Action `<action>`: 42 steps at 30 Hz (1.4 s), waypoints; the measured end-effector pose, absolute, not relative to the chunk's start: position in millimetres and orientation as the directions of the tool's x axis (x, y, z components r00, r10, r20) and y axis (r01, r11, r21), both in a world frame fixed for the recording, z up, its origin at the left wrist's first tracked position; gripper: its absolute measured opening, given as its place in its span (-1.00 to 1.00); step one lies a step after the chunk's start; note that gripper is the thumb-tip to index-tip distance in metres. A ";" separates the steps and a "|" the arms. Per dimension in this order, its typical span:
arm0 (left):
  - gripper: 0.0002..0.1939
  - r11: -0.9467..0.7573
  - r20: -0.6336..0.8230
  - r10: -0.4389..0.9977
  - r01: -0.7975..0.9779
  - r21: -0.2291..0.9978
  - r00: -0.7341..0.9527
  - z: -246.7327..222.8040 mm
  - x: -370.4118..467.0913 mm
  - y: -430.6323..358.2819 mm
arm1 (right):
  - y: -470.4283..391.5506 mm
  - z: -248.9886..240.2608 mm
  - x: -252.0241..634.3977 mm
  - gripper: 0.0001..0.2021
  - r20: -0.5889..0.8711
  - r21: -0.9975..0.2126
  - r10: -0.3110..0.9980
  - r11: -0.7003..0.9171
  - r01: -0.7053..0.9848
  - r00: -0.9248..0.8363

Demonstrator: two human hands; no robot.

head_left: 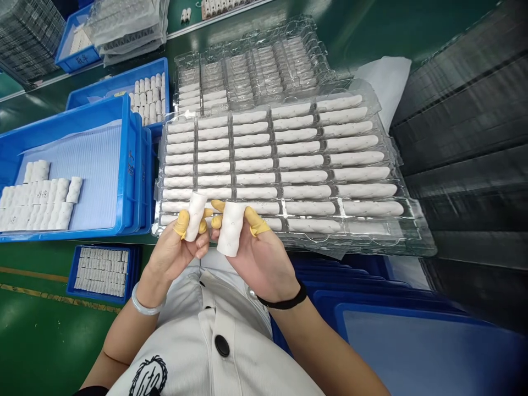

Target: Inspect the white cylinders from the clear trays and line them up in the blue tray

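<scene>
In my left hand (pixel 177 246), a white wavy-sided cylindrical piece (pixel 195 216) is pinched between fingers in yellow finger cots. My right hand (pixel 259 256), also with yellow finger cots, grips a second white wavy piece (pixel 230 230), slightly larger in view. Both pieces are held upright and a little tilted, side by side with a small gap. They are over the near edge of a clear plastic tray (pixel 307 240), whose columns carry many long white wavy pieces (pixel 303 177) lying flat.
Behind lies another clear tray (pixel 251 71), partly filled. To the left, a large blue bin (pixel 127 165) has white pieces grouped at its left; a smaller blue bin (pixel 165 82) stands beyond. A low blue crate (pixel 76 269) holds rows of pieces. Stacked blue bins (pixel 371 308) stand at right.
</scene>
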State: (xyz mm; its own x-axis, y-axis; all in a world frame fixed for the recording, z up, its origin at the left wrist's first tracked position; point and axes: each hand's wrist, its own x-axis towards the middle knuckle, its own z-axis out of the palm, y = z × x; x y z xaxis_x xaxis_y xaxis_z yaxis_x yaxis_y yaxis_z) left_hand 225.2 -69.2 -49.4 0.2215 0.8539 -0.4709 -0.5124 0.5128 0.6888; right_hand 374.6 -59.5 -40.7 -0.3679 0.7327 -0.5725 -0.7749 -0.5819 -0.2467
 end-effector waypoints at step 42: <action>-0.50 0.457 -0.487 0.873 -0.302 0.837 -0.028 -48.1 230.4 -66.2 | -58.7 -43.7 374.7 -0.66 -0.506 -0.268 0.776 -0.555 -0.787 -0.375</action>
